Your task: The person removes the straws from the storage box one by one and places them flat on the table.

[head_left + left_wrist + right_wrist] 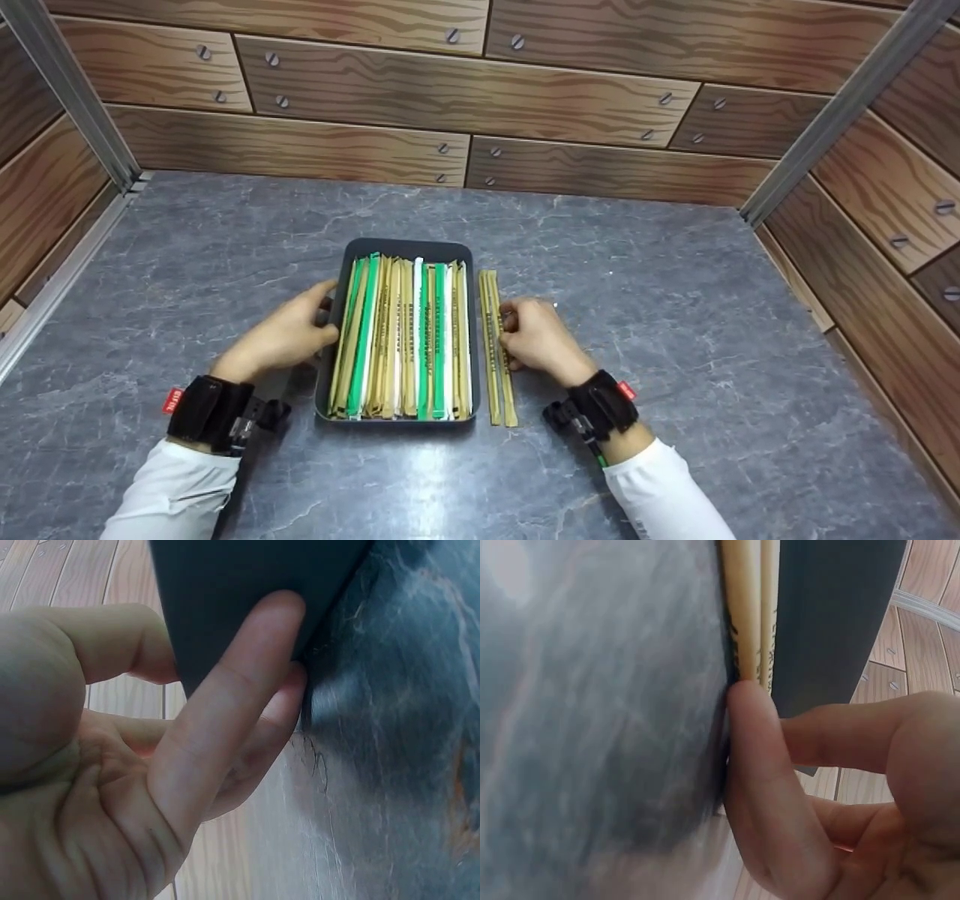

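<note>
A dark grey tray (pixel 409 424) holds several slim stick packets (pixel 386 322) in gold, green and white, lying lengthwise side by side. My left hand (pixel 281 330) is at its left wall; in the left wrist view straight fingers (pixel 251 664) lie against the dark side, the thumb near the rim. Just right of the tray, two gold stick packets (pixel 491 390) lie nearly parallel on the table. Over the right-hand one, my right hand (pixel 544 337) pinches with thumb and fingers around mid-length. In the right wrist view a finger (pixel 757 735) covers part of both gold packets.
The grey marbled table (pixel 675 315) spreads around the tray. Wood-patterned panels (pixel 360 82) enclose the back and both sides, with metal corner posts (pixel 832 120). Each wrist wears a black strap (pixel 210 412) with a small camera.
</note>
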Demonstrator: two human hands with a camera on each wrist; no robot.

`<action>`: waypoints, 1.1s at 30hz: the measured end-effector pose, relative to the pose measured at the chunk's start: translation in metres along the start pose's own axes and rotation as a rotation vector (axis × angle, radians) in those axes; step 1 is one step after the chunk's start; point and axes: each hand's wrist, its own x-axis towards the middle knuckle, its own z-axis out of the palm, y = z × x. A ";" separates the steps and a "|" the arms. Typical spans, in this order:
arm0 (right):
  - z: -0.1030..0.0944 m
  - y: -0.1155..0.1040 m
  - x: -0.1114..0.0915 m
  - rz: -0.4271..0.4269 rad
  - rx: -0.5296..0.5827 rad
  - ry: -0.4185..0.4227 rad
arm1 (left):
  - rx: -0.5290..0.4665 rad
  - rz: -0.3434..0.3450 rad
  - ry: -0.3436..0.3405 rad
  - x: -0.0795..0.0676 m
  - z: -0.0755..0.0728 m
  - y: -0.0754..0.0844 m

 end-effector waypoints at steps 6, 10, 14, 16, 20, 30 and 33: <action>0.002 -0.001 -0.001 -0.008 -0.017 -0.006 | -0.004 -0.011 -0.004 -0.001 0.000 0.001; 0.004 -0.002 -0.002 -0.017 -0.018 -0.002 | 0.008 -0.011 -0.001 -0.001 0.000 0.002; 0.005 -0.003 -0.002 -0.017 -0.021 0.001 | 0.012 -0.011 0.001 -0.001 0.000 0.002; 0.006 -0.003 -0.002 -0.017 -0.022 0.004 | 0.018 -0.012 0.003 0.000 0.000 0.002; 0.007 -0.004 -0.002 -0.016 -0.022 0.006 | 0.028 -0.011 0.005 0.000 -0.001 0.001; -0.007 -0.010 -0.002 -0.034 -0.022 0.000 | 0.013 0.018 0.006 0.001 -0.001 0.001; -0.012 -0.019 -0.003 -0.101 -0.072 0.047 | 0.012 0.028 0.004 0.001 0.001 0.000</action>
